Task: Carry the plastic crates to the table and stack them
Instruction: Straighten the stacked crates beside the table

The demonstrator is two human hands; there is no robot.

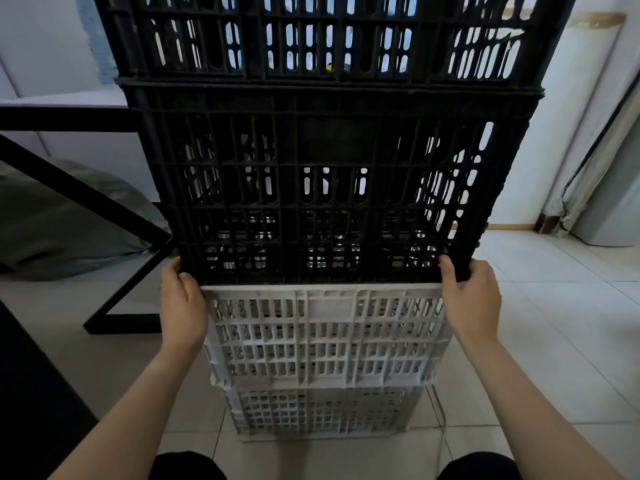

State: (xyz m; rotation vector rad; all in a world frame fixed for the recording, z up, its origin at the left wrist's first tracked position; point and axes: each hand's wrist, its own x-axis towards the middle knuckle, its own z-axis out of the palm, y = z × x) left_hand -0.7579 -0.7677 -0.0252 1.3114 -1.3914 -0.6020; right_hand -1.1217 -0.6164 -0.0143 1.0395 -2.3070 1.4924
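Dim, cool light comes from behind the black crates (325, 174), leaving them silhouetted; wide-angle bending curves the edges, focus stays fairly sharp.

Two black slotted crates (329, 188) stacked upright atop two white slotted crates (325, 337), on floor.

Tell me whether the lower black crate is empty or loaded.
Cannot tell: the lower black crate shows only dark slats with light through them.

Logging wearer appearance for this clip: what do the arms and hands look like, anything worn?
Both forearms are bare up to the frame edge, no sleeves in view. The left hand and right hand show no gloves, rings, watch or wristband.
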